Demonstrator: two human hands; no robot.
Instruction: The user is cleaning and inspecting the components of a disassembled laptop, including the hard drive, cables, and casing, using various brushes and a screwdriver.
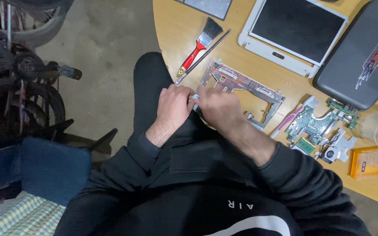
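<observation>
Left hand (pixel 173 106) and right hand (pixel 218 107) pinching a small pale part (pixel 194 96), possibly plastic, over a metal frame (pixel 241 89); red-handled brush (pixel 200 45) at twelve o'clock, green circuit board (pixel 313 123) at three.

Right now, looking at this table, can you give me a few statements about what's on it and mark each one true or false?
1. Both hands, left hand and right hand, meet at the edge of the metal frame. True.
2. The brush has a blue handle. False: the handle is red.
3. The circuit board lies on the table to the right of the frame. True.
4. The screen panel sits in a black bezel. False: its bezel is white.
5. The dark case lies next to the screen panel. True.
</observation>
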